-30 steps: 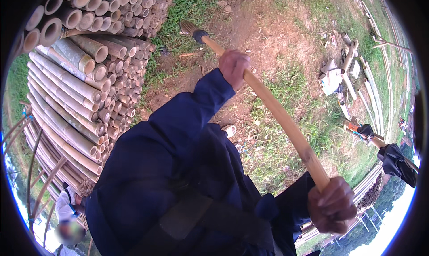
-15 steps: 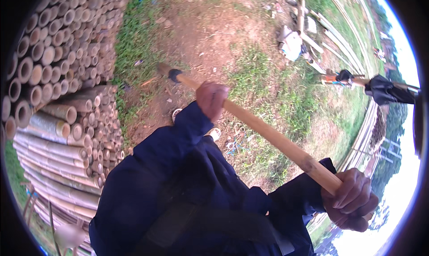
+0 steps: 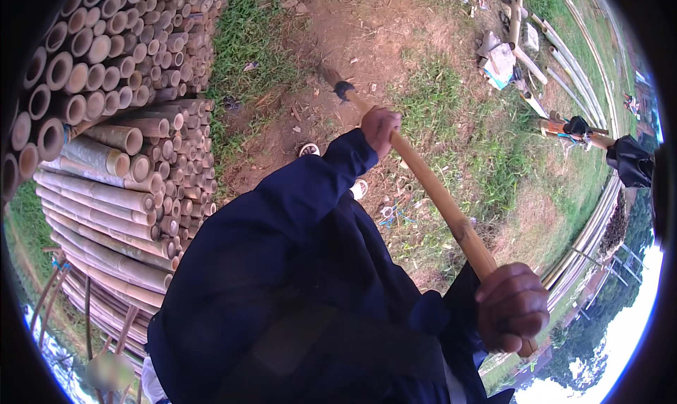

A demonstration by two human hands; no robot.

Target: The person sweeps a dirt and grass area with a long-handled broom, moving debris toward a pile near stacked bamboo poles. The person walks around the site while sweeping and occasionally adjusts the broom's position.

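A long pale pole [image 3: 430, 180] runs slantwise in front of me, from the upper middle down to the lower right. Black wrapping [image 3: 343, 89] binds it near the far end, and the brown tip beyond is too blurred to name. My left hand [image 3: 381, 131] is closed round the pole a short way behind the wrapping. Round its near end, my right hand [image 3: 513, 307] is wrapped tightly, with a short stub showing below the fist. Both my arms are in dark blue sleeves.
A tall stack of cut bamboo [image 3: 106, 192] stands on the left. My feet show on bare earth, next to patchy grass [image 3: 486, 178]. At the upper right lie a white sack [image 3: 499, 64] and bamboo poles [image 3: 578, 86]. A black cloth or bag [image 3: 630, 160] hangs at the right.
The pole now slopes more steeply. My right hand has come left and inward with its near end. The whole view has shifted, so the surroundings sit further right.
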